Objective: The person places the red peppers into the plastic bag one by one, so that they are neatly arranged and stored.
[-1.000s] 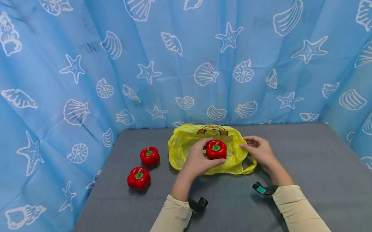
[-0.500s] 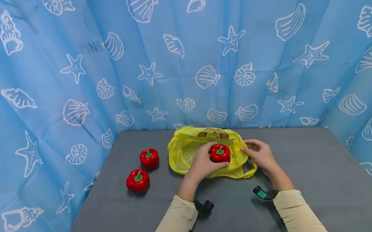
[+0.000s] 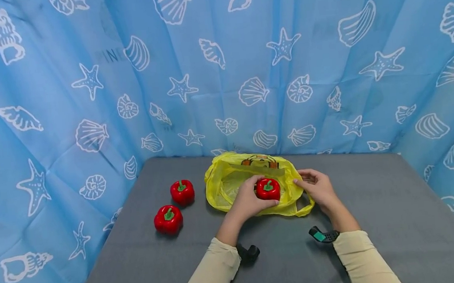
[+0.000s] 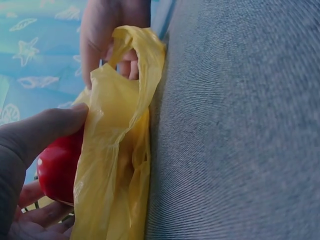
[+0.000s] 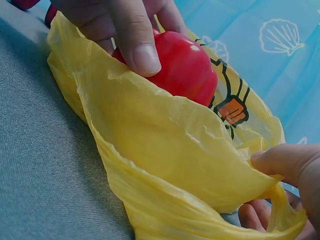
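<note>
So it's a shiny, squat red pepper (image 3: 268,189) with a green stem, partway into the mouth of a crinkly yellow bag (image 3: 214,190). Left hand (image 3: 246,201) has thumb and fingers spread pepper-wide, gripping its sides; right hand (image 3: 320,190) pinches the bag's rim. Stem points up, no obvious long axis; the bag stretches left to right

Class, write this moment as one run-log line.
right hand: holds edge of yellow plastic bag | left hand: grips red bell pepper at bag's mouth | two other red bell peppers: on grey tabletop
</note>
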The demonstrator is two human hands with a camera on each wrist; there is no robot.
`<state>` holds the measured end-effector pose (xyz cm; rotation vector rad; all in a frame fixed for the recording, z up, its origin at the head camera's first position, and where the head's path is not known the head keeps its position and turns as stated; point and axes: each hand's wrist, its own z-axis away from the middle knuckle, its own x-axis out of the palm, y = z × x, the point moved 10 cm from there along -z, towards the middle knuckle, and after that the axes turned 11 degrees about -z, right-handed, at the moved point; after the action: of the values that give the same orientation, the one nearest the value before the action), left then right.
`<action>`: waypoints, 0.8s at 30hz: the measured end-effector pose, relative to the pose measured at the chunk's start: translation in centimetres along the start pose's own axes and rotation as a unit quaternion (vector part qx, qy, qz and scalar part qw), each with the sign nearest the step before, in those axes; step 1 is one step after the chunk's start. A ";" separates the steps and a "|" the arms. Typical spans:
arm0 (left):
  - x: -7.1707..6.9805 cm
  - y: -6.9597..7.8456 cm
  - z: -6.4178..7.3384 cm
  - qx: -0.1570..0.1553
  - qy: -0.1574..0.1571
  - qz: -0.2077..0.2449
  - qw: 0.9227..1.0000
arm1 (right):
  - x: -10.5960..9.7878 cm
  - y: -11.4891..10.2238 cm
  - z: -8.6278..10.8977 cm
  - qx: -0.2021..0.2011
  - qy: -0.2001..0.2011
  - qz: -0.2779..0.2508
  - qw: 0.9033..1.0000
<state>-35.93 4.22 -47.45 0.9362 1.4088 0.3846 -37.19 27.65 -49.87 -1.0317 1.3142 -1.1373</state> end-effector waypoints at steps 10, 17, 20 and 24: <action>0.4 -0.1 0.0 -0.007 -0.001 0.020 1.000 | 0.0 -0.2 0.1 -0.005 0.001 0.000 1.000; 0.6 -0.2 0.1 -0.014 -0.011 0.012 1.000 | 0.0 -0.3 0.2 -0.005 0.001 -0.001 1.000; 0.7 -0.1 0.2 -0.013 -0.016 0.013 1.000 | 0.0 -0.3 0.2 -0.007 0.000 -0.003 1.000; 0.7 -0.1 0.2 -0.008 -0.020 0.014 1.000 | -0.1 -0.3 0.3 -0.006 0.000 -0.009 1.000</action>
<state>-35.59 4.62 -48.03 0.9461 1.3566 0.3952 -36.91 27.64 -49.57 -1.0531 1.3162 -1.1443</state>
